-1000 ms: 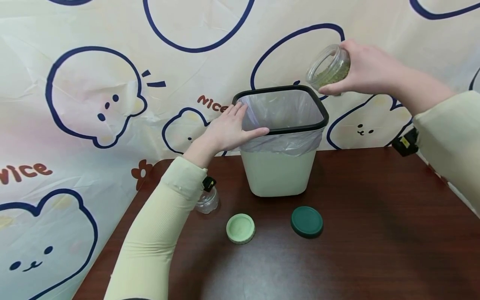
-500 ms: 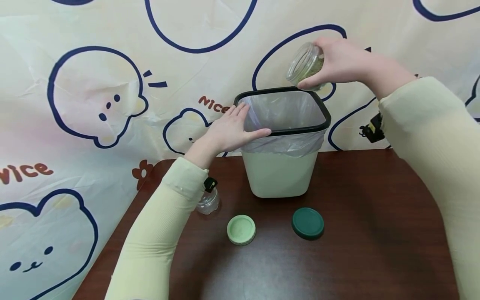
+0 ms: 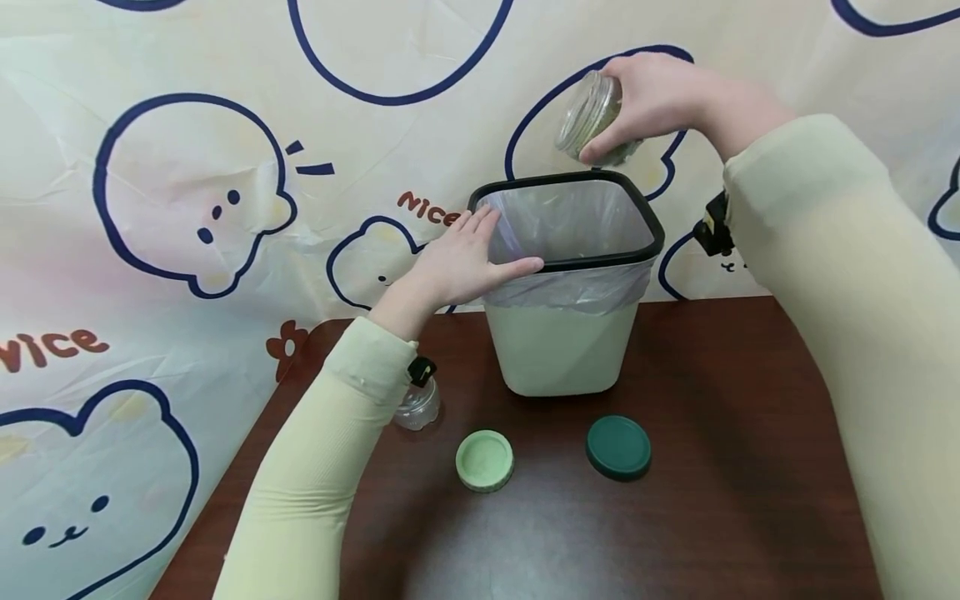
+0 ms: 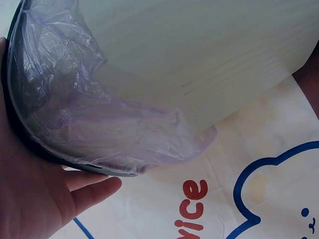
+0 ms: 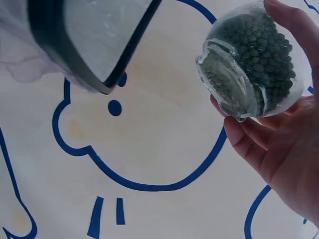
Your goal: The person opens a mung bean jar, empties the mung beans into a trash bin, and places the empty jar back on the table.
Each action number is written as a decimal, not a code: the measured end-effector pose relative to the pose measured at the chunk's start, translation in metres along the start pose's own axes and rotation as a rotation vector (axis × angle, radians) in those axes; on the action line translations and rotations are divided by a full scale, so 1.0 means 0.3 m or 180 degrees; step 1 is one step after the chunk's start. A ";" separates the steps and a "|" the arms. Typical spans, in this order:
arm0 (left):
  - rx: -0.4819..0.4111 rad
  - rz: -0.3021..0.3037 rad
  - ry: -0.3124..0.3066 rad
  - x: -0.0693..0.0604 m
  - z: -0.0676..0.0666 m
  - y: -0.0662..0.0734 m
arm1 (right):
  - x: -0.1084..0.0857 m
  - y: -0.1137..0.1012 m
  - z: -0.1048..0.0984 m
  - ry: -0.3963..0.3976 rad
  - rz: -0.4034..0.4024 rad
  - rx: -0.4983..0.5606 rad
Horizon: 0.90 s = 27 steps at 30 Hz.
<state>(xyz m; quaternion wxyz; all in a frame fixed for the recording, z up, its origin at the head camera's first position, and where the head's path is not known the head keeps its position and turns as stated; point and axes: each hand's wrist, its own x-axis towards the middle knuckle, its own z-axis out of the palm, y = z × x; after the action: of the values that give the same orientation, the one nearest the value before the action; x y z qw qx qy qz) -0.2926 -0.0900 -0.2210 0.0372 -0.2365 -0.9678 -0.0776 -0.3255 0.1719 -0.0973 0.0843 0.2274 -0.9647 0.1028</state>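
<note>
My right hand (image 3: 663, 96) grips a clear jar (image 3: 592, 117) above the far right rim of a pale green trash bin (image 3: 562, 354). The jar has no lid and tilts with its mouth toward the left. Small round green beans (image 5: 256, 50), like mung beans, fill much of it in the right wrist view. My left hand (image 3: 453, 258) rests on the bin's near left corner, fingers and thumb spread along the black rim (image 3: 573, 177). A thin translucent bag (image 4: 114, 124) lines the bin and folds over its outside.
A light green lid (image 3: 484, 461) and a dark green lid (image 3: 618, 447) lie on the dark brown table (image 3: 720, 483) before the bin. Another clear jar (image 3: 417, 408) stands partly behind my left wrist. A cartoon-printed cloth (image 3: 225, 350) hangs behind.
My right hand has carried the jar leftward and slightly up, from right of the bin to above its far rim. The jar's mouth now points lower. The left hand stays put.
</note>
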 end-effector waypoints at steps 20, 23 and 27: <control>0.0006 0.0007 -0.0011 0.006 -0.009 0.005 | 0.050 -0.059 0.029 -0.0417 -0.0219 -0.0220; 0.0007 -0.0001 -0.0009 0.006 -0.010 0.005 | 0.048 -0.065 0.041 -0.0540 -0.0259 -0.0161; 0.0008 0.0007 -0.0008 0.009 -0.014 0.005 | 0.039 -0.062 0.051 -0.0582 -0.0278 -0.0132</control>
<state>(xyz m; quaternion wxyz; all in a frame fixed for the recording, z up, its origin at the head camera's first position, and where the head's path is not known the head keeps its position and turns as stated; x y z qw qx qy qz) -0.2941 -0.0883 -0.2164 0.0363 -0.2376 -0.9677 -0.0760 -0.3293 0.1470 -0.1067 0.0050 0.2759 -0.9594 0.0578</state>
